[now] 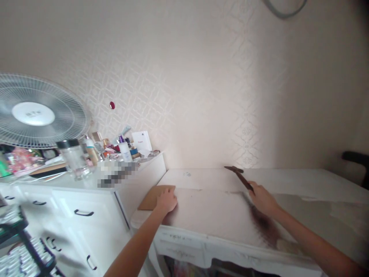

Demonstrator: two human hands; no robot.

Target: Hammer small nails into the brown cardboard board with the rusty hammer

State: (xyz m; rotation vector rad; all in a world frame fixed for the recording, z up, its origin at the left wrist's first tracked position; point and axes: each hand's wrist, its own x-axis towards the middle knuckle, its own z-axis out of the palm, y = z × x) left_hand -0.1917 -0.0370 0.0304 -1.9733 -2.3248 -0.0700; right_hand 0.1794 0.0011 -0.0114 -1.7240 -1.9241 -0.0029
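My right hand (262, 198) is wrapped round the dark brown handle of a hammer (244, 180), raised above the white table (213, 209). The hammer's head points away from me and to the left. My left hand (167, 199) rests on the right part of a flat brown cardboard piece (148, 198) at the table's left end. Its fingers lie extended over the cardboard, with nothing seen in their grasp. A wide gap separates the hammer from the cardboard.
A white cabinet (83, 204) adjoins the table on the left. On it stand a glass jar with a black lid (75, 161), several bottles and a white box (142, 141). A fan (43, 111) is behind. A black chair part (356, 157) shows at right.
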